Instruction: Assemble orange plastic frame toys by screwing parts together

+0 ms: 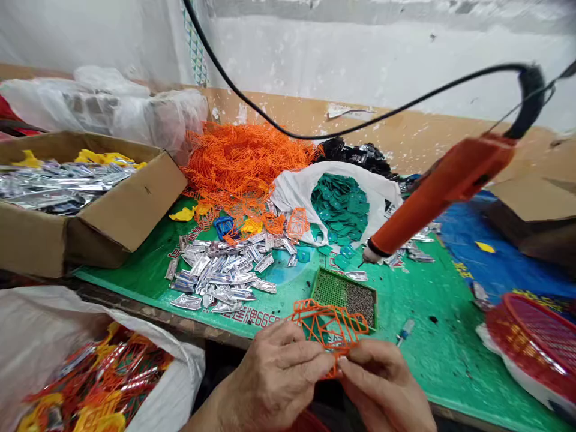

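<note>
Fingers (pixel 310 354) of both hands pinching tight, and here's the whole scene: a long green printed worktop (pixel 432 336) stretches ahead, with a cardboard box (pixel 121 204) of crinkly silver foil sachets (pixel 67 186) on the left and a white plastic sack (pixel 45 324) slumped at the near corner, stuffed with orange and yellow bits. Up the middle, a tangled heap of orange plastic lattice (pixel 243 162) sits beside a white bag (pixel 310 192) of flat teal pieces (pixel 339 207). An orange-handled tool (pixel 432 192) hangs on its black cable, tip just above the mat. Loose foil packets (pixel 216 276), shiny and creased, scatter near a small green mesh tray (pixel 342 297). And closest in, an angular orange lattice piece (pixel 328 327), thin-ribbed and open, sits gripped between the left hand (pixel 274 378) and right hand (pixel 382 384), fingertips closed narrow on its lower edge, just past the tray.
</note>
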{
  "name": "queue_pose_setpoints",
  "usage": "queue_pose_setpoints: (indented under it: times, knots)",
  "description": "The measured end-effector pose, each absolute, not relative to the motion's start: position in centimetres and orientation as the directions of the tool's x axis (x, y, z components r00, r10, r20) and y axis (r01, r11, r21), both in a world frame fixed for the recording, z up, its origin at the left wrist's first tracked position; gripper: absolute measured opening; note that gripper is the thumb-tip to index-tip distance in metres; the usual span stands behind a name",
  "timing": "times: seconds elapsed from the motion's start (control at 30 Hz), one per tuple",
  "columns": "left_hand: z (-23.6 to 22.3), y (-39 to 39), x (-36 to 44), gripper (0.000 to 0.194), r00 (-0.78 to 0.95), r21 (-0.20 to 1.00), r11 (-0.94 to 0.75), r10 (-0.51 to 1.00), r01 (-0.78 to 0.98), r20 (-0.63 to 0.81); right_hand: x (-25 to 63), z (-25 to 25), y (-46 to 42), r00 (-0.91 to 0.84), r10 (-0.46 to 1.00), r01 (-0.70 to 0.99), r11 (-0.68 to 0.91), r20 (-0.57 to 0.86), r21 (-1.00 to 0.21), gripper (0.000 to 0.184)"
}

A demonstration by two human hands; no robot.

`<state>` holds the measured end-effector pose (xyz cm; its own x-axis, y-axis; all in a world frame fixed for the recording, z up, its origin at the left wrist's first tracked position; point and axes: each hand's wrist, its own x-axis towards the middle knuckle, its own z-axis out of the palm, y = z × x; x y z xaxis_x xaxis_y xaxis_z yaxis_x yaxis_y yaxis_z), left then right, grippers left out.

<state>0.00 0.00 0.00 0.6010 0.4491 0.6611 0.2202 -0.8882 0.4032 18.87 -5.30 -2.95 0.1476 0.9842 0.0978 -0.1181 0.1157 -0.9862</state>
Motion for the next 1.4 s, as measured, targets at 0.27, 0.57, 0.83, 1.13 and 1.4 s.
queue_pose_setpoints:
  times: [0.27, 0.57, 0.83, 1.13, 1.4]
  knots:
    - [0.1, 0.1, 0.0, 0.024, 0.602, 0.393, -0.89, 0.449, 0.233, 0.66, 19.0, -3.6, -5.1, 0.116, 0.982, -0.006, 0.151, 0.149, -0.988, 0.007]
    - [-0.7, 0.3, -0.1, 0.025, 0.663, 0.42, -0.87, 0.476, 0.258, 0.578, 17.9, -4.2, -4.2, 0.054, 0.905, 0.328, 0.384, 0.423, -0.863, 0.018]
    - [-1.4, 0.5, -0.1, 0.025, 0.378, 0.316, -0.819, 0.517, 0.479, 0.768, 18.6, -3.0, -3.0, -0.081, 0.749, 0.562, 0.58, 0.658, -0.59, 0.024]
    - [-1.5, 0.1, -0.1, 0.016, 0.345, 0.309, -0.805, 0.517, 0.506, 0.783, 17.6, -5.1, -3.5, 0.008, 0.727, 0.523, 0.582, 0.686, -0.623, 0.025]
    - [-1.8, 0.2, 0.0, 0.017, 0.363, 0.342, -0.829, 0.515, 0.443, 0.776, 18.0, -5.5, -3.4, -0.022, 0.73, 0.567, 0.572, 0.683, -0.593, 0.024]
